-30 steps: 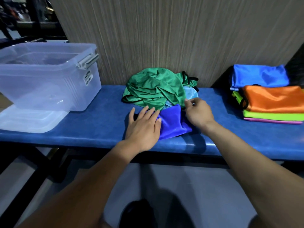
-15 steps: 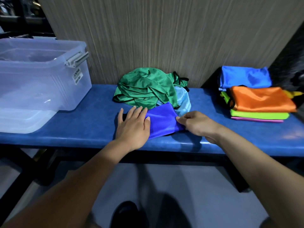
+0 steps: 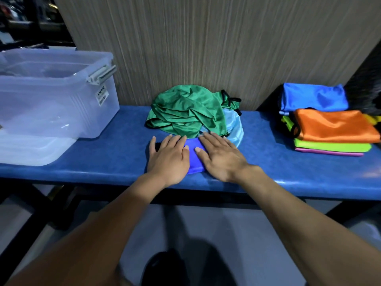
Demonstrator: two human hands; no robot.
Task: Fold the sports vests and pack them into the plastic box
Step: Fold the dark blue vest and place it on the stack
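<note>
A folded royal-blue vest [image 3: 194, 159] lies near the front edge of the blue bench [image 3: 115, 155]. My left hand [image 3: 168, 159] lies flat on its left half, fingers straight. My right hand [image 3: 221, 158] presses flat on its right half. Just behind them sits a crumpled green vest [image 3: 185, 111] on top of a light-blue vest [image 3: 234, 129]. The clear plastic box [image 3: 55, 93] stands open at the bench's left end.
A stack of folded vests sits at the right end: blue [image 3: 314, 98], orange [image 3: 334, 125], lime [image 3: 329, 146] and pink [image 3: 327, 153]. The box's clear lid [image 3: 31, 149] lies under the box. A wood-grain wall [image 3: 206, 48] backs the bench. Grey floor shows below.
My right hand has let go of the blue vest's right edge after folding it inward, and now lies flat on top. The left hand stayed pressed on the vest.
</note>
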